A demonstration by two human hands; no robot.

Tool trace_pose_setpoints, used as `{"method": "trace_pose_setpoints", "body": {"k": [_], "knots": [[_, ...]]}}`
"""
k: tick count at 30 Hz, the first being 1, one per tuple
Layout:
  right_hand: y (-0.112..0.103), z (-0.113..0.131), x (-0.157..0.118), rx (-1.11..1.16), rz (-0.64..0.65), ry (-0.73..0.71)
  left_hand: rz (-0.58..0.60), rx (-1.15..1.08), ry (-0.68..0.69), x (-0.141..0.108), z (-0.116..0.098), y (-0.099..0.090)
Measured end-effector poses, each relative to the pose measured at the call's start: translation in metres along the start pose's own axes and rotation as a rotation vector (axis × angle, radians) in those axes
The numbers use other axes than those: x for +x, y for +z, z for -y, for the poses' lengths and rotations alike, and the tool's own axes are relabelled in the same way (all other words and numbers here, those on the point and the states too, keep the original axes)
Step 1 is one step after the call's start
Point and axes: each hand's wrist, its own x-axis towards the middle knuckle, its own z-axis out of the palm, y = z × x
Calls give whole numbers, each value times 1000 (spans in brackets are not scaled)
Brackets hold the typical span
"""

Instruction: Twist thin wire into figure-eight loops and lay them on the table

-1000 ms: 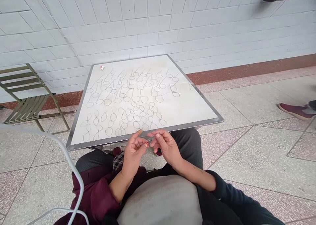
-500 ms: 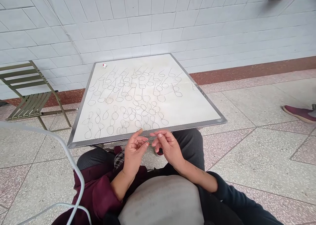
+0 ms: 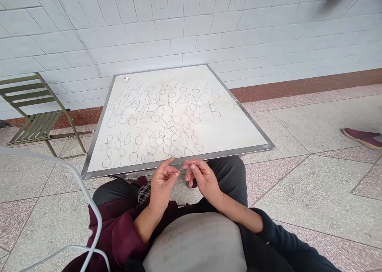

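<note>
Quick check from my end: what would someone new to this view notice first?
Probably the many thin wire loops spread over the white table, thickest across its left and middle. Next, the two bare hands, left and right, close together at the table's near edge, with a fine strand between their fingers. The green folding chair stands to the left.

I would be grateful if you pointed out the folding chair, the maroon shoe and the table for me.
Folding chair [image 3: 44,122]: head view, on its slatted seat.
Maroon shoe [image 3: 362,137]: head view, on its upper.
Table [image 3: 232,130]: head view, on a bare part of its white top.
</note>
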Motion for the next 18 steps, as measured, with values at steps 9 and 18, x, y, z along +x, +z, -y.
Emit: {"method": "trace_pose_setpoints", "body": {"k": [9,18], "knots": [[-19,9,14,-625,288,-236,107,127,-62,0,-3,4],[-27,1,16,-662,315,-226,118,203,-94,0,-1,4]]}}
